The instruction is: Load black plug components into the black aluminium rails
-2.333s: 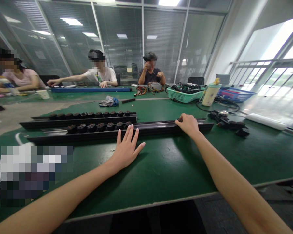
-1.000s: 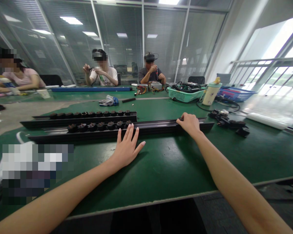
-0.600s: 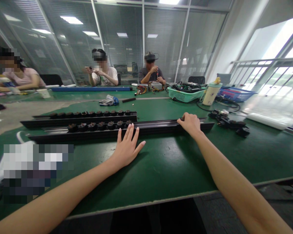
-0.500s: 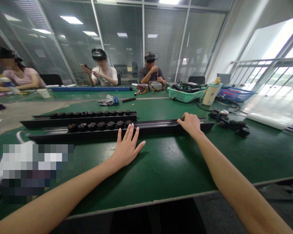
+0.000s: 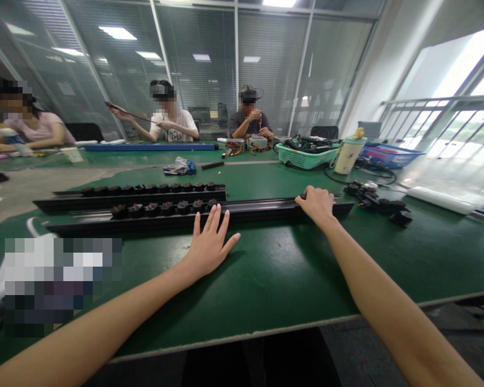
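Two long black rails lie across the green table, the nearer one [image 5: 262,209] reaching further right than the rear one [image 5: 145,199]. Several round black parts [image 5: 167,207] sit in a row on the left half of the near rail, and another row [image 5: 149,188] stands on the rear rail. My left hand [image 5: 210,244] has its fingers spread, the fingertips on the near rail's front edge beside the last round part. Toward the rail's right end, my right hand [image 5: 317,205] is closed over a small dark part, mostly hidden under the fingers.
Several loose black parts [image 5: 381,203] lie right of the rails. Behind them stand a green basket [image 5: 304,157], a yellow bottle [image 5: 349,155] and a blue basket [image 5: 395,155]. Grey-blue gloves [image 5: 179,166] lie beyond the rails. People sit across the table; one stretches out a thin dark piece.
My right hand has shifted slightly right along the near rail. My left hand has stayed in place. Across the table, a person's hand has moved out to the left with the dark piece.
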The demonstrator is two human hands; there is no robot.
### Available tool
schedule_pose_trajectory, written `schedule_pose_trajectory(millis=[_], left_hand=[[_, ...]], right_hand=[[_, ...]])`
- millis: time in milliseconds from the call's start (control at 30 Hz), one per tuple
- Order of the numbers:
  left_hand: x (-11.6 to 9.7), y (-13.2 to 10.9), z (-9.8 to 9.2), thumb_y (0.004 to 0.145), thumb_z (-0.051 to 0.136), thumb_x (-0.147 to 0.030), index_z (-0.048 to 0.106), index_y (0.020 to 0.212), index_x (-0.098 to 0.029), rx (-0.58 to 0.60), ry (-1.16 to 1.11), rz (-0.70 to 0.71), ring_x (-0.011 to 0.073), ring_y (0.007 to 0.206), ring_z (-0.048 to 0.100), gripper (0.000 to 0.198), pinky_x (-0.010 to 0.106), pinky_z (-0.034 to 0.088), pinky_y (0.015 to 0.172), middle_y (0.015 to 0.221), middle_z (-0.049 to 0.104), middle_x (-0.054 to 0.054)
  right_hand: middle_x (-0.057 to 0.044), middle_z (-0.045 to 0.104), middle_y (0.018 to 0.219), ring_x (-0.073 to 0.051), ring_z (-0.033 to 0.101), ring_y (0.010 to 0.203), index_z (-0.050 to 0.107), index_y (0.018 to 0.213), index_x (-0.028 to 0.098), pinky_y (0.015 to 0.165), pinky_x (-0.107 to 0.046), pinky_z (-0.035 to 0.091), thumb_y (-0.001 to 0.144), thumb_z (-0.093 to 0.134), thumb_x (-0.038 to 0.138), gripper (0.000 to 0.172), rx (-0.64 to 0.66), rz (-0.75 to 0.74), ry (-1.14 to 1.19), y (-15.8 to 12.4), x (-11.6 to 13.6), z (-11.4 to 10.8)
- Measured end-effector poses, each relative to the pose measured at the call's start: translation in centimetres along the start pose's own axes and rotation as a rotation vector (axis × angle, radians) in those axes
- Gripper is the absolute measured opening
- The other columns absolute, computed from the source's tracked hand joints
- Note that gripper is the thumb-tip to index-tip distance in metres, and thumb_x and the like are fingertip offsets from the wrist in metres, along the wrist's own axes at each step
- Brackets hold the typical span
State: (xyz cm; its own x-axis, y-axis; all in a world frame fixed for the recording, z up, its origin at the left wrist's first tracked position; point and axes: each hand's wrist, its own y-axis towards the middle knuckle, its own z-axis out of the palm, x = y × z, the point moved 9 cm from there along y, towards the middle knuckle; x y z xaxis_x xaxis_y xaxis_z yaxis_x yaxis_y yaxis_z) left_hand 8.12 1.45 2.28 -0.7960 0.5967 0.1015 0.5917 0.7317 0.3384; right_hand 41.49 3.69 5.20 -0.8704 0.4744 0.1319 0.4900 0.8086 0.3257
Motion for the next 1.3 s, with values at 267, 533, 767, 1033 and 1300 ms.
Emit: schedule_pose_trajectory(millis=[267, 533, 767, 1033, 1300], left_hand=[[-0.1, -0.1, -0.2, 0.106, 0.016, -0.058, 0.027, 0.163, -0.012, -0.039, 0.01, 0.008, 0.0302, 0.161, 0.01, 0.075, 0.06, 0.006, 0.128, 0.171, 0.019, 0.018], [-0.1, 0.0, -0.3, 0.105, 0.017, -0.059, 0.027, 0.163, -0.012, -0.026, 0.006, 0.002, 0.0301, 0.161, 0.01, 0.075, 0.06, 0.005, 0.128, 0.171, 0.019, 0.017], [0.0, 0.0, 0.0, 0.105, 0.016, -0.059, 0.024, 0.163, -0.011, 0.0, 0.002, -0.003, 0.0299, 0.161, 0.008, 0.076, 0.061, 0.005, 0.128, 0.172, 0.014, 0.018], [-0.1, 0.0, -0.1, 0.106, 0.014, -0.059, 0.024, 0.163, -0.01, 0.011, 0.012, -0.002, 0.0302, 0.161, 0.007, 0.077, 0.061, 0.005, 0.127, 0.172, 0.013, 0.018], [-0.1, 0.0, 0.0, 0.106, 0.016, -0.058, 0.027, 0.163, -0.011, -0.016, 0.029, 0.0, 0.031, 0.161, 0.009, 0.075, 0.061, 0.005, 0.128, 0.172, 0.017, 0.018]], right_hand=[[-0.021, 0.07, 0.113, -0.036, 0.059, 0.11, 0.068, 0.11, 0.013, 0.093, -0.048, 0.036, 0.092, 0.048, 0.042, 0.039, 0.002, 0.026, -0.008, 0.3, -0.6, 0.3], [-0.021, 0.071, 0.114, -0.037, 0.059, 0.111, 0.068, 0.109, 0.014, 0.093, -0.048, 0.036, 0.091, 0.049, 0.043, 0.039, -0.002, 0.04, -0.004, 0.4, -0.9, 0.3], [-0.022, 0.07, 0.115, -0.037, 0.058, 0.112, 0.069, 0.11, 0.013, 0.093, -0.048, 0.036, 0.092, 0.048, 0.042, 0.04, -0.001, 0.052, -0.005, 0.5, -1.3, 0.3], [-0.024, 0.067, 0.119, -0.039, 0.055, 0.117, 0.067, 0.116, 0.011, 0.096, -0.05, 0.035, 0.093, 0.046, 0.04, 0.042, 0.011, 0.098, -0.017, 0.3, -1.8, 0.2], [-0.025, 0.065, 0.123, -0.038, 0.052, 0.119, 0.065, 0.12, 0.01, 0.095, -0.048, 0.033, 0.095, 0.045, 0.038, 0.043, 0.029, 0.126, -0.027, 0.1, -1.8, 0.1]])
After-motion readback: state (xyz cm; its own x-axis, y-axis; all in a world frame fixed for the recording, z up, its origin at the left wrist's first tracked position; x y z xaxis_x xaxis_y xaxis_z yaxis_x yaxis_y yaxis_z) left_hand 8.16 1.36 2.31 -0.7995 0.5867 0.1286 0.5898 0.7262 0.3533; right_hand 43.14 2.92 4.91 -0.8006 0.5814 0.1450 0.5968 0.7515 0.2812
